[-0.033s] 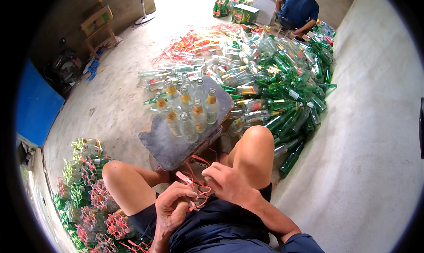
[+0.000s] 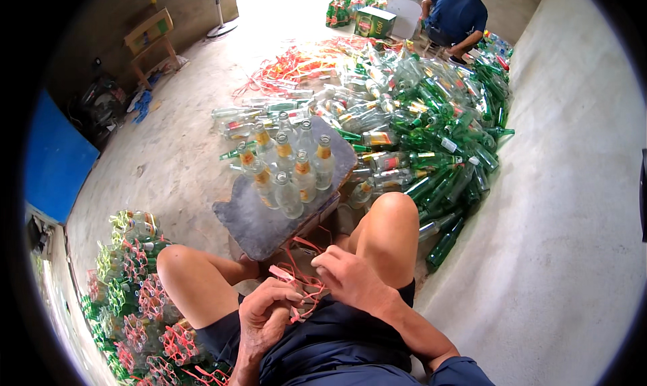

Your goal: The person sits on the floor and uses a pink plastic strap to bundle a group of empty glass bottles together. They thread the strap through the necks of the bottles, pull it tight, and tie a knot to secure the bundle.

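Observation:
Over my lap, my left hand is closed with fingers curled around a tangle of thin red plastic strapping. The strap loops run across to my right hand, whose fingers are pinched together on them. Part of the strapping is hidden behind the fingers. Just beyond my knees is a low grey-topped stand. Several clear glass bottles with orange neck labels stand upright on it in a tight group, apart from both hands.
A large heap of loose green and clear bottles spreads from the stand to the right wall. Strapped bottle bundles sit at my left. Loose red strapping covers the floor ahead. Another person squats at the far right.

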The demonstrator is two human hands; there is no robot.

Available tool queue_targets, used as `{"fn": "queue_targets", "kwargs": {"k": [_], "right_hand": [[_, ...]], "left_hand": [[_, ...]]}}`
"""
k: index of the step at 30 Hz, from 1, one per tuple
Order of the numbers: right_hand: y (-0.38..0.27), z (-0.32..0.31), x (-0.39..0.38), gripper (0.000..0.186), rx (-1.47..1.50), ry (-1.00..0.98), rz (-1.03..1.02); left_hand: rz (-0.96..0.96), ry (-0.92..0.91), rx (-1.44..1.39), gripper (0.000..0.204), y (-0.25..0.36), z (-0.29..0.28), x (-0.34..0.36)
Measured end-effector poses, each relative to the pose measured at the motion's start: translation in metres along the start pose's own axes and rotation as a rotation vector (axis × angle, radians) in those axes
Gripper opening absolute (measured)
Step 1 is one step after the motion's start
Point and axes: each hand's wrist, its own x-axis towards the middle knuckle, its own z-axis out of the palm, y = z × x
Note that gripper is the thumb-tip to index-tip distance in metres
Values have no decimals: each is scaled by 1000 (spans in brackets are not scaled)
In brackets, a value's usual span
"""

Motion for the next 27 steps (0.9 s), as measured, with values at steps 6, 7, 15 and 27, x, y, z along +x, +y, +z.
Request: {"fn": "queue_targets", "kwargs": {"k": [6, 7, 15, 27], "right_hand": [[18, -15, -2, 20, 213, 136, 62], [14, -17, -2, 22, 214, 174, 11], [-28, -2, 1, 27, 313, 58, -224], [-15, 20, -18, 19, 519, -216, 98]], "left_hand": [[-29, -38, 73, 32, -2, -5, 2], [-64, -42, 69, 32, -2, -6, 1], [-66, -223, 1, 35, -11, 5, 0], [-169, -216, -64, 32, -14, -1, -4]]}}
